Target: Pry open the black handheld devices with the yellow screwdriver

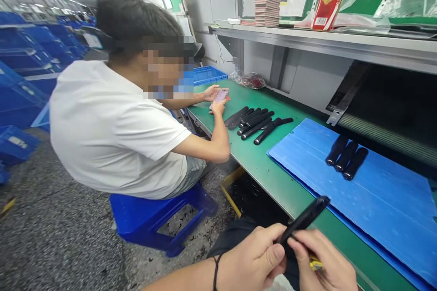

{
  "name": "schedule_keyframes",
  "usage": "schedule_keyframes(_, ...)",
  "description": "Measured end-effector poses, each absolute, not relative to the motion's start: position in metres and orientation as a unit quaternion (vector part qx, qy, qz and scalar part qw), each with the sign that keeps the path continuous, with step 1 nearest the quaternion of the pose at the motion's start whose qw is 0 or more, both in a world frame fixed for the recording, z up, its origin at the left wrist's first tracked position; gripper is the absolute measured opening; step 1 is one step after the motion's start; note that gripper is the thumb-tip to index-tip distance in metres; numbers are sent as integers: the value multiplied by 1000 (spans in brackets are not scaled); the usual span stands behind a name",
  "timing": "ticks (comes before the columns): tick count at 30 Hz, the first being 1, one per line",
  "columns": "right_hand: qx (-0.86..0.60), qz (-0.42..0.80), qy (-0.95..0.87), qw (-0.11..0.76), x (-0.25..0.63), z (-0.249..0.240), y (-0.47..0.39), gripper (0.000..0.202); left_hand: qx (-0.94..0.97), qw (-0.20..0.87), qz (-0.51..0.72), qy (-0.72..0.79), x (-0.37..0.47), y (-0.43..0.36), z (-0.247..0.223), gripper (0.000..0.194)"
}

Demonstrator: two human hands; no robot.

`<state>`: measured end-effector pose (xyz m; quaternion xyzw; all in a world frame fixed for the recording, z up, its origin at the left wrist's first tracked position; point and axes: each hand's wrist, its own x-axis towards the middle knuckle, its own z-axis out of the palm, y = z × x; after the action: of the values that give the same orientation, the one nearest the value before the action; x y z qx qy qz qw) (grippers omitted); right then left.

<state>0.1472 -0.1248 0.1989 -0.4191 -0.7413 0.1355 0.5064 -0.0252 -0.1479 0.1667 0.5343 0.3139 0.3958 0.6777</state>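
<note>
"Where are the hands?"
"Lower right: the left hand (pixel 254 254) grips a slim black piece (pixel 306 219); the right hand (pixel 327 257), at its near end, grasps a yellow item (pixel 316 263)."
"Nearby?"
"Three black pieces (pixel 346 158) on a blue board (pixel 392 209), right."

Down at five o'clock, the left hand (pixel 259 254) and the right hand (pixel 324 254) grip a slim black piece (pixel 306 219), its tip angled toward two! Out at three, a trio of black pieces (pixel 346 157) lies side by side on a blue board (pixel 385 209); at nine, a white-shirted co-worker (pixel 109 136) sits on a blue stool (pixel 136 218).
</note>
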Motion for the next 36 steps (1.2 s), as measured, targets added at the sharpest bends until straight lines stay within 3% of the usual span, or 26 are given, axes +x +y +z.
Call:
schedule_keyframes(4, -456, 59, -684, 566, 143, 207, -125, 5, 385, 733, 459, 320, -35, -153, 150, 63)
schedule_keyframes(6, -397, 102, -742, 531, 138, 201, -123, 7, 293, 731, 536, 303, -40, -151, 143, 59)
schedule_keyframes(8, -344, 157, -800, 465, 129, 190, -121, 22, 239, 706, 603, 284, -47, -146, 144, 55)
schedule_keyframes(11, -336, 189, -803, 455, 112, 169, -119, 47, 179, 673, 660, 283, -54, -137, 158, 47)
schedule_keyframes(17, -188, 105, -866, 451, 96, 149, -127, 14, 89, 639, 694, 319, -42, -125, 180, 42)
schedule_keyframes(21, -143, 3, -871, 470, 105, 152, -126, 19, 117, 649, 687, 305, -29, -124, 175, 45)
schedule_keyframes(24, -121, -7, -883, 454, 112, 161, -131, 22, 134, 675, 671, 276, -25, -126, 170, 47)
schedule_keyframes(29, -198, 111, -840, 493, 120, 176, -143, 17, 159, 713, 655, 193, -33, -131, 167, 48)
schedule_keyframes(36, -345, 152, -829, 412, 127, 189, -117, 45, 189, 718, 651, 161, -43, -134, 166, 48)
